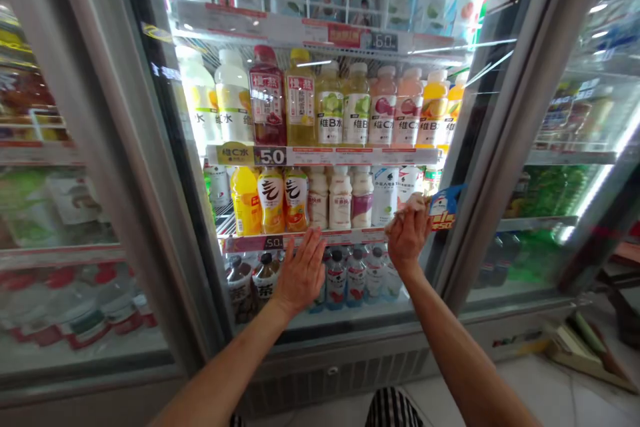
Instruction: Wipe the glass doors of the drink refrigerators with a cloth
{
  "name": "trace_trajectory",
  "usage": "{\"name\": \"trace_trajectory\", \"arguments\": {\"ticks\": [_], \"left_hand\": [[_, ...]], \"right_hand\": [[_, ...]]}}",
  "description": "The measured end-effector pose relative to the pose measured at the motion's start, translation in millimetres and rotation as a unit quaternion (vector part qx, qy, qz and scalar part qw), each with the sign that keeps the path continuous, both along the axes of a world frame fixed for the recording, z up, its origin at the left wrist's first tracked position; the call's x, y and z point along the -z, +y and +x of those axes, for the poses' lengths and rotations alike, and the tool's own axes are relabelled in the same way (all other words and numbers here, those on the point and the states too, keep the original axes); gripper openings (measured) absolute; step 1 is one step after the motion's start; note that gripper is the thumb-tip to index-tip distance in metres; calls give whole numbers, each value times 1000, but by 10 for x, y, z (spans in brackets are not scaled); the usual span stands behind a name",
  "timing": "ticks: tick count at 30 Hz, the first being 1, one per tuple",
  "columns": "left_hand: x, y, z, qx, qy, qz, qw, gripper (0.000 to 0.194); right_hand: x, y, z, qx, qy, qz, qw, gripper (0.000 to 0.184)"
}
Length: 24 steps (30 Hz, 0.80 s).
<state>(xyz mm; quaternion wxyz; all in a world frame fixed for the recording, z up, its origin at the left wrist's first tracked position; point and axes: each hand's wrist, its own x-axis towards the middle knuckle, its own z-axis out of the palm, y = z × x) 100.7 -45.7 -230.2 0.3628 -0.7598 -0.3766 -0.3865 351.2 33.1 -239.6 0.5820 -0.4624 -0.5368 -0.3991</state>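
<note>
A glass cooler door (345, 317) stands in front of me, with rows of drinks behind it. My left hand (300, 271) lies flat on the glass with its fingers stretched out, holding nothing. It sits in front of the lower shelf edge, near the dark-capped bottles. Farther right, my right hand (406, 235) is closed around a crumpled pale cloth (418, 201) against the glass. Just beside that cloth is a blue, red and yellow sticker (446, 207) near the door's right edge. My fingers hide part of the cloth.
Metal door frames (103, 147) run up both sides. Bottled drinks (330, 107) fill the shelves inside, above price strips (320, 156). Below the door is a vent grille (333, 371). At lower right, a box-like item (590, 353) rests on the tiled floor (535, 393).
</note>
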Motion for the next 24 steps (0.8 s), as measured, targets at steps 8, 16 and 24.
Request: {"name": "trace_trajectory", "arguments": {"ticks": [8, 16, 24], "left_hand": [[-70, 32, 162, 23, 8, 2, 1000, 58], [-239, 67, 231, 23, -6, 25, 999, 66], [-655, 213, 110, 15, -39, 75, 996, 72]], "right_hand": [[209, 28, 342, 3, 67, -51, 996, 45], [106, 93, 661, -15, 164, -30, 986, 50], [-974, 242, 611, -17, 152, 10, 988, 50]]}}
